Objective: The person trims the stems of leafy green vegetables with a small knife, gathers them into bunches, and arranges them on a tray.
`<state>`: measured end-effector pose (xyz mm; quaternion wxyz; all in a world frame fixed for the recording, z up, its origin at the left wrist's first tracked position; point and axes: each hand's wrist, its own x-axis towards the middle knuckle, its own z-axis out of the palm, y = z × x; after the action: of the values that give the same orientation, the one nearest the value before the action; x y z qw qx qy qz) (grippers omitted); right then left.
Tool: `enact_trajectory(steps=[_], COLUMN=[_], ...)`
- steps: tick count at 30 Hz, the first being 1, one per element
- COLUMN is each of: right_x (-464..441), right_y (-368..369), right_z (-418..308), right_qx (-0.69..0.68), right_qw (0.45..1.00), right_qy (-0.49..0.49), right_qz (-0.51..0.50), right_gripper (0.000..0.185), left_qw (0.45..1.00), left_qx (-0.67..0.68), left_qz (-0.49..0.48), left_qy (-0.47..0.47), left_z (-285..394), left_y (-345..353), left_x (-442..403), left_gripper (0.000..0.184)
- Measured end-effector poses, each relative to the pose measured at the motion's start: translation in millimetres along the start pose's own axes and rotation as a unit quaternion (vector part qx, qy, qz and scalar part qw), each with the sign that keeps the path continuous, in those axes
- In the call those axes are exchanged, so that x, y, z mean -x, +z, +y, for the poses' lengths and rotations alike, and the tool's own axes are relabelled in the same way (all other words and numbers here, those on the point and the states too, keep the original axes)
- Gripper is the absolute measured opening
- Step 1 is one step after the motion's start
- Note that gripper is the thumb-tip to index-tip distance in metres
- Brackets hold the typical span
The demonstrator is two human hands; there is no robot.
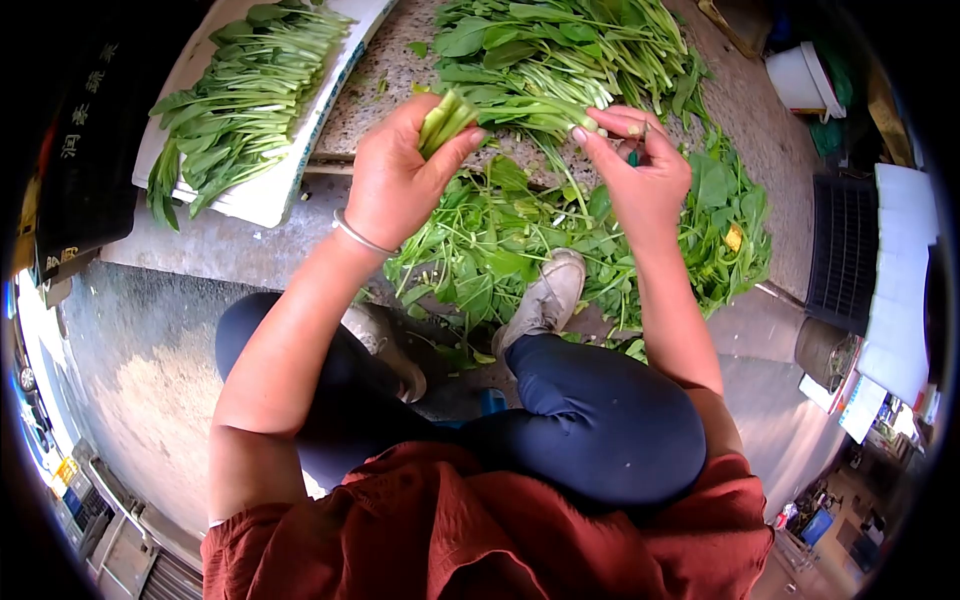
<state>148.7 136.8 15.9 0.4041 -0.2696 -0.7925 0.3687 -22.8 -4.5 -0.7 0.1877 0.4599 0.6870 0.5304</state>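
Observation:
My left hand (405, 165), a bangle on its wrist, is closed around a small bunch of cut green stems (447, 122), pale ends pointing up. To the right, my right hand (640, 170) pinches the pale stem end of a leafy green vegetable (545, 112) between thumb and fingers. A small teal thing shows between its curled fingers, too hidden to name. Just beyond both hands lies a large pile of leafy greens (570, 45) on the speckled stone slab. Below them, loose leaves and trimmings (500, 250) are heaped around my shoe.
At the upper left, a white board (262, 200) carries neatly lined-up greens (255, 100). A white bucket (803, 80) stands at the upper right, with a black crate (838, 250) below it. My shoes (550, 290) and bent knees are under my arms.

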Motion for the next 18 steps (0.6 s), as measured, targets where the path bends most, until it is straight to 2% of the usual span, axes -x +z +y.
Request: enact_trajectory(steps=[1, 2, 4, 6, 8, 9, 10, 12, 13, 14, 15, 16, 18], right_x=[-1, 0, 1, 3, 5, 7, 8, 7, 6, 5, 5, 7, 12], right_y=[0, 0, -2, -2, 6, 10, 11, 10, 10, 10, 11, 10, 9], right_z=[-9, -19, -36, -46, -45, -45, -44, -40, -40, -39, -35, -35, -35], right_qx=[-0.001, -0.015, -0.027, -0.093, -0.133, -0.162, -0.191, -0.156, -0.163, -0.168, -0.184, -0.184, -0.253], right_qw=[1.0, 0.999, 0.997, 0.992, 0.987, 0.982, 0.977, 0.981, 0.974, 0.962, 0.959, 0.959, 0.921], right_qy=[-0.001, -0.029, -0.056, -0.01, -0.042, -0.017, 0.008, 0.011, 0.079, 0.146, 0.124, 0.124, 0.171], right_qz=[-0.002, -0.02, -0.037, -0.085, -0.084, -0.091, -0.098, -0.116, -0.136, -0.155, -0.179, -0.179, -0.24], right_gripper=[0.022, 0.022, 0.023, 0.024, 0.023, 0.023, 0.022, 0.021, 0.025, 0.031, 0.042, 0.042, 0.044], left_qw=[0.995, 0.995, 0.972, 0.974, 0.98, 0.982, 0.981, 0.988, 0.989, 0.972, 0.944, 0.944, 0.947], left_qx=[-0.068, -0.069, -0.119, -0.075, -0.016, 0.069, 0.069, 0.095, 0.094, 0.192, 0.286, 0.286, 0.247], left_qz=[0.016, 0.018, -0.002, -0.019, -0.058, -0.098, -0.1, -0.115, -0.115, -0.112, -0.106, -0.106, -0.139], left_qy=[0.068, 0.067, 0.202, 0.212, 0.19, 0.148, 0.148, -0.027, -0.027, -0.076, -0.123, -0.124, -0.153], left_z=[8, 17, 36, 36, 33, 32, 32, 37, 35, 32, 29, 25, 19], left_y=[-2, -5, -8, -3, 0, 1, 0, -3, -2, 1, 3, 2, -2], left_x=[-2, -4, -7, -6, -3, -3, -1, 4, 4, 3, 2, 0, 0], left_gripper=[0.019, 0.019, 0.029, 0.026, 0.028, 0.029, 0.029, 0.026, 0.026, 0.026, 0.026, 0.026, 0.027])
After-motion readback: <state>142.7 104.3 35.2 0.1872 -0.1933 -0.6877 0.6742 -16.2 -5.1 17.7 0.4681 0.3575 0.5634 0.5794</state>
